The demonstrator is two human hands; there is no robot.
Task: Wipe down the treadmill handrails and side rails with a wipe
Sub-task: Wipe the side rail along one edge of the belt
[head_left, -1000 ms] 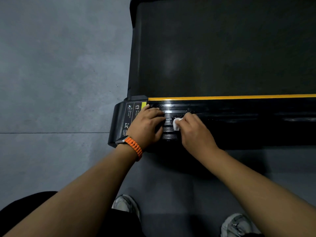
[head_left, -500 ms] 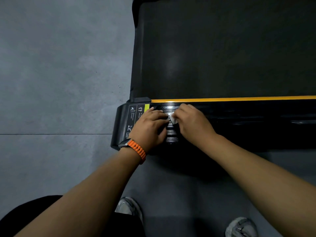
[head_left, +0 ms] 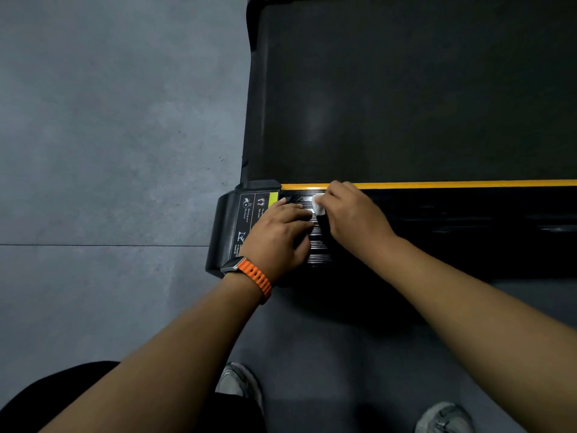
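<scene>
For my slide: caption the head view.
Right hand holds a wipe on the treadmill side rail; left hand rests alongside.

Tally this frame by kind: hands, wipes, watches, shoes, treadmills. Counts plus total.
hands: 2, left hand and right hand
wipe: 1, white, pinched by the right hand
watch: 1, orange band, left wrist
shoes: 2
treadmill: 1
total: 7
</scene>
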